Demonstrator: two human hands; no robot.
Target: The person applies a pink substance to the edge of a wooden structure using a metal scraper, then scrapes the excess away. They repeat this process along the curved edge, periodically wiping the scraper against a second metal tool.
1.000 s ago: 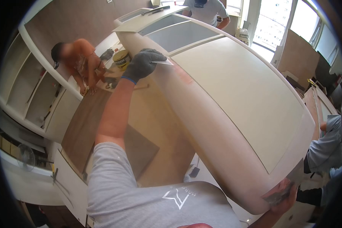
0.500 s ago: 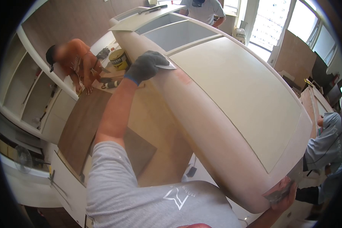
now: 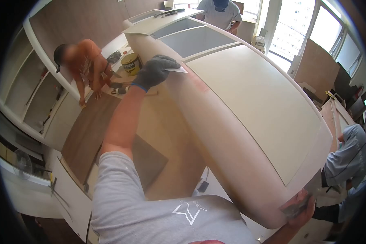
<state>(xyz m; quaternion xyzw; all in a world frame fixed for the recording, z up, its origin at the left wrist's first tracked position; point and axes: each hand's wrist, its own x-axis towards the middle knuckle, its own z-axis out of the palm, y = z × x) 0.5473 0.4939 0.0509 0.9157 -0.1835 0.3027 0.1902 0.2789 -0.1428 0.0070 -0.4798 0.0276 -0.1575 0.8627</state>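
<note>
Since half a second earlier, the gloved left hand [image 3: 154,72] had hardly shifted along the rounded edge of the cream cabinet panel [image 3: 252,101]. The co-worker in orange [image 3: 83,61] had straightened a little. The putty knife [image 3: 177,70] lay nearly level, its blade pointing right across the long panel, its tip on the surface just above a reddish filler smear [image 3: 199,83]. It stuck out from the fingers, which were closed around its handle end. At the panel's near corner, the bare right hand [image 3: 303,209] gripped a filler-smeared blade [image 3: 301,199].
</note>
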